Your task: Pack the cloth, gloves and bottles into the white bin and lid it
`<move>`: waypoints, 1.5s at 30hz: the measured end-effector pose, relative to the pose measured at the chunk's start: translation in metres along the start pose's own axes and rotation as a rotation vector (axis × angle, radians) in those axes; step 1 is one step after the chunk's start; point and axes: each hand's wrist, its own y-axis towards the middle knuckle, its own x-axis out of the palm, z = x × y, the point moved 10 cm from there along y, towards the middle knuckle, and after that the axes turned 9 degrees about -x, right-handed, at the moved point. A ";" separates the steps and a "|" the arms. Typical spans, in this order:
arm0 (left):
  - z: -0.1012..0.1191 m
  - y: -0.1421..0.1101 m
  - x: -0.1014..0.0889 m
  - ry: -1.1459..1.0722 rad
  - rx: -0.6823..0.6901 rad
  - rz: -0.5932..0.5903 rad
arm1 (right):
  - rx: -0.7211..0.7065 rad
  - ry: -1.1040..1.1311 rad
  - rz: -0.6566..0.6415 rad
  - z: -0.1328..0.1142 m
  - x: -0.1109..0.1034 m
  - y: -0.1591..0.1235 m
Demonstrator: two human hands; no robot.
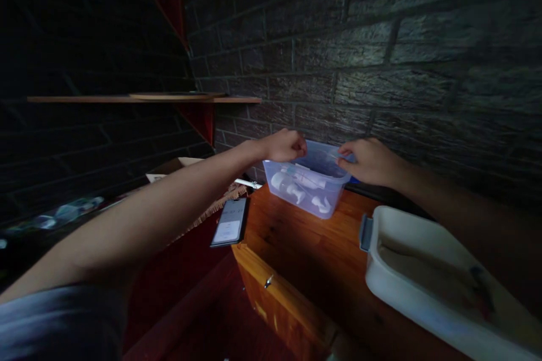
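Observation:
A translucent plastic bin (334, 198) stands on the wooden cabinet top against the brick wall. White bottles (288, 187), one with a trigger-like nozzle, show through its front wall. Over the bin's left rim is my left hand (288, 145), its fingers curled closed; what they hold, if anything, is hidden. My right hand (368, 162) is at the bin's right rim with thumb and forefinger apart. Whether it touches the rim I cannot tell.
A phone (231, 223) with a lit screen lies at the cabinet's left edge. A white container (381, 271) with a grey clip sits at front right. A wooden shelf (105, 100) juts from the wall at left, above an open cardboard box (157, 177).

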 end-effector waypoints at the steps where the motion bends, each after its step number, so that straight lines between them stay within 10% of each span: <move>1: -0.006 0.005 0.007 0.016 0.005 -0.028 | -0.019 0.004 -0.014 -0.001 0.008 0.014; 16: -0.069 0.089 0.088 0.050 -0.211 -0.312 | -0.015 0.012 -0.493 0.053 0.141 0.122; 26: -0.071 0.083 0.135 0.009 -0.168 -0.407 | 0.232 0.249 -0.764 0.083 0.231 0.129; 45: -0.092 0.088 0.162 -0.098 -0.224 -0.562 | 0.187 0.397 -0.883 0.049 0.247 0.099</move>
